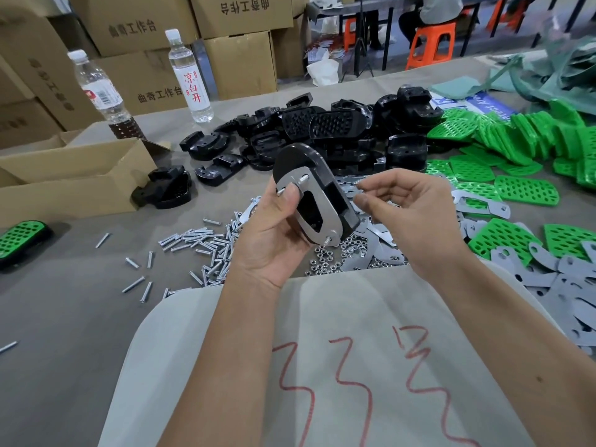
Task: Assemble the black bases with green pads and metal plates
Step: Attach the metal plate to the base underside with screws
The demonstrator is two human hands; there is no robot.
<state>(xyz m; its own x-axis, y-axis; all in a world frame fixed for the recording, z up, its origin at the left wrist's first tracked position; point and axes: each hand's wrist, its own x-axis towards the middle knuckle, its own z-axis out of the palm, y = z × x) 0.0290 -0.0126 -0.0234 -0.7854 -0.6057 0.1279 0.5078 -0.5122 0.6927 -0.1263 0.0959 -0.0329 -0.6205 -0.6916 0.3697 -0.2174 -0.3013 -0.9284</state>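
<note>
Black base (317, 175) at frame centre, gripped plate-side up by the left hand (274, 230) to expose bolt ends, while the right hand (406, 214) apparently pinches a nut.

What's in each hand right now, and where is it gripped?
Left hand grips the black base along its side edge, thumb on the metal plate. Right hand pinches its fingertips near the base; whether it holds a nut cannot be told.

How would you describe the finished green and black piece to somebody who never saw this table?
Start at the open cardboard box on the table's left side. Nearer to the person, at the picture's left edge, lies the finished piece. It alone has a green pad already on a black base; the other green pads lie loose at right.
</note>
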